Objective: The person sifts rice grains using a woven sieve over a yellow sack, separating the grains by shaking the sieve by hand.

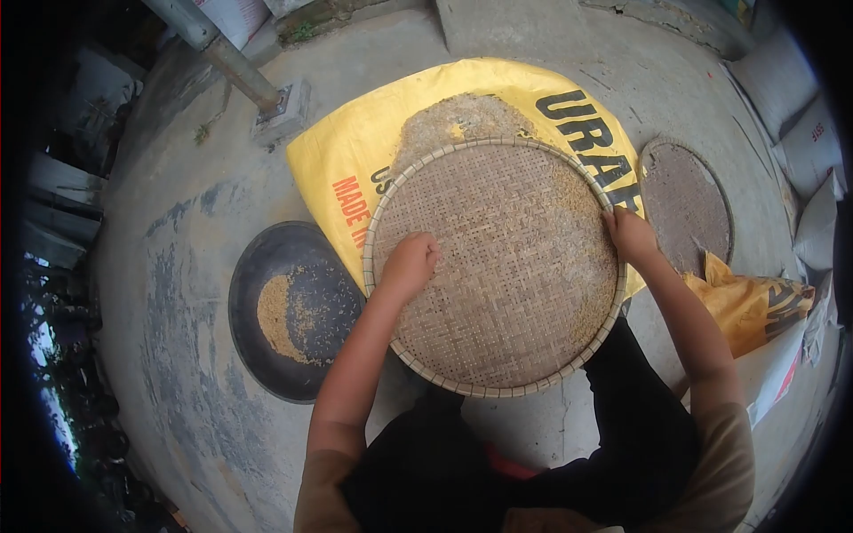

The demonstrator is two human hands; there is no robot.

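A round woven bamboo winnowing tray (498, 258) lies in front of me above my knees, with husked-looking grain (586, 209) scattered mostly along its right side. My right hand (631, 235) grips the tray's right rim. Over the left part of the weave, inside the rim, my left hand (411, 266) is closed with its fingers curled; what they hold, if anything, is hidden. To the left of the tray, a dark round basin (253, 355) on the floor contains a pile of tan grain (280, 320).
A yellow printed sack (333, 133) lies flat beyond the tray, with chaff (462, 120) heaped on it. Another round tray (684, 200) rests at right, near a crumpled orange sack (746, 311). White sacks (813, 147) line the right side. A metal post (235, 75) stands at upper left.
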